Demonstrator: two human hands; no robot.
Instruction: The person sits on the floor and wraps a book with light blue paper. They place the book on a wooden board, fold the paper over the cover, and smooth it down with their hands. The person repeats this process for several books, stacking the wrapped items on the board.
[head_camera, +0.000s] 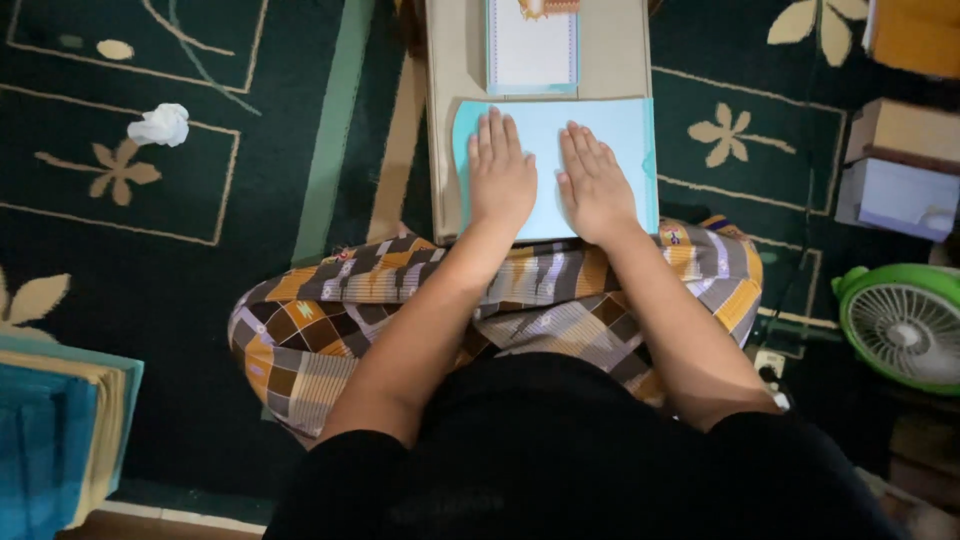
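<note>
As both hands, left (502, 175) and right (596, 183), pressed flat and open on blue paper (545, 135) at the board's (448, 120) near edge, uneven pressure risked a crooked crease.

Pale blue paper sheet (620, 150), smooth and matt, pressed flat under bare left hand (500, 175) and right hand (595, 185). Beneath, plain brown cardboard box (455, 110), dull and slightly rough. Above, glossy white card (532, 45) with blue edging. Woven checked cloth (320, 330) across the lap, soft and matt. Dark green carpet (200, 270), short-piled, with cream flower pattern. Crumpled white tissue (160, 125) at left. Green plastic fan (900, 325), shiny, at right. Stacked paper pads (60, 440) with blue cover, lower left.
</note>
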